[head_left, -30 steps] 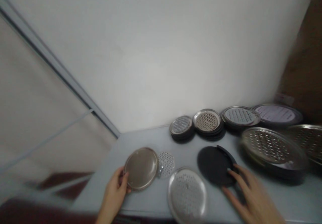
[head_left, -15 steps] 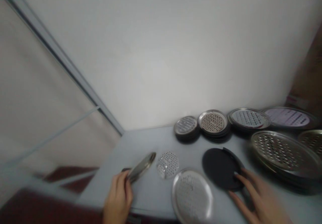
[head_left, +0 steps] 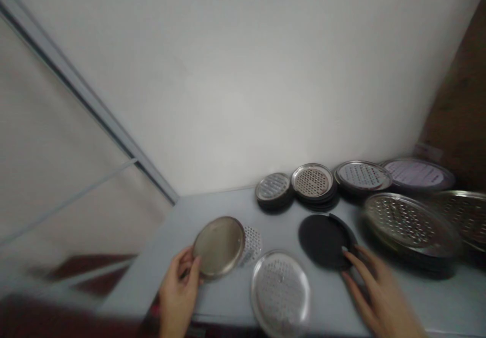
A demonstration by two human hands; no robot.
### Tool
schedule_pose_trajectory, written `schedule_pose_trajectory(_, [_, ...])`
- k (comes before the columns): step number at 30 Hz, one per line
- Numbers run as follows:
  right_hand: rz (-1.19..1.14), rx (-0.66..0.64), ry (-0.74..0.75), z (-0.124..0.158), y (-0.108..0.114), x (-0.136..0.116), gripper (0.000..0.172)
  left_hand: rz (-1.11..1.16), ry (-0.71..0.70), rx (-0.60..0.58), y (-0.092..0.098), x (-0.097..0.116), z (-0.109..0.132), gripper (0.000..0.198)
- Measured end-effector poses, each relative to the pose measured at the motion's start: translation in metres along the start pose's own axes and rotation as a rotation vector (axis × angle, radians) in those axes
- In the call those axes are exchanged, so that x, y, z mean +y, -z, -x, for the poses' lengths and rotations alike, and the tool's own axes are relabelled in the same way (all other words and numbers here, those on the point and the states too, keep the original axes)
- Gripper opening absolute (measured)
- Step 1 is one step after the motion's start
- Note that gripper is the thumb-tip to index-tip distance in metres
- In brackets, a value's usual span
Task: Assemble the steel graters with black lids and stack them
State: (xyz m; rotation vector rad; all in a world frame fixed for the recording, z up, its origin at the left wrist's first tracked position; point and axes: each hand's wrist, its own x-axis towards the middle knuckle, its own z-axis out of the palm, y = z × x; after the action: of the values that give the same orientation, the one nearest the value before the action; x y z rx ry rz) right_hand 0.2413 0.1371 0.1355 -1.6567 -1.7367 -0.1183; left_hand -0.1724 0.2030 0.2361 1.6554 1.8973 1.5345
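Observation:
My left hand (head_left: pixel 178 290) pinches the left edge of a shallow round metal pan (head_left: pixel 220 247), raised above the table with its smooth face towards me. A perforated metal disc (head_left: pixel 252 241) lies partly hidden behind that pan. With thumb and fingers, my right hand (head_left: pixel 374 292) grips the near right edge of black round discs (head_left: pixel 322 241), which overlap slightly out of line. Between my hands, near the front edge, lies a larger silver pan (head_left: pixel 281 292) with a pattern of holes or bumps in its base.
Stacks of round perforated pans line the wall: a small stack (head_left: pixel 274 186), a medium one (head_left: pixel 313 181) and a wider one (head_left: pixel 362 176). At right stand a large stack (head_left: pixel 408 224) and another large pan (head_left: pixel 469 214). The grey table (head_left: pixel 159 262) meets the white wall (head_left: pixel 246 84).
The pan in my left hand has turned from nearly edge-on to face me, covering part of the perforated disc. My right hand keeps its grip on the black discs. The view has shifted slightly.

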Motion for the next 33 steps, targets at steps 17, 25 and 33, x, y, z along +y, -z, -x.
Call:
schedule_pose_trajectory(17, [-0.025,-0.016,0.015,0.001,0.001,0.002,0.049,0.323,0.351,-0.791,-0.096,0.043,0.037,0.055])
schedule_pose_trajectory(25, [-0.021,0.023,0.011,0.000,-0.001,0.000,0.047,-0.140,-0.086,-0.528,-0.076,0.035,0.015,0.030])
schedule_pose_trajectory(33, [-0.016,-0.015,-0.001,-0.002,0.005,-0.006,0.045,-0.331,-0.257,-0.581,-0.072,0.009,0.002,0.030])
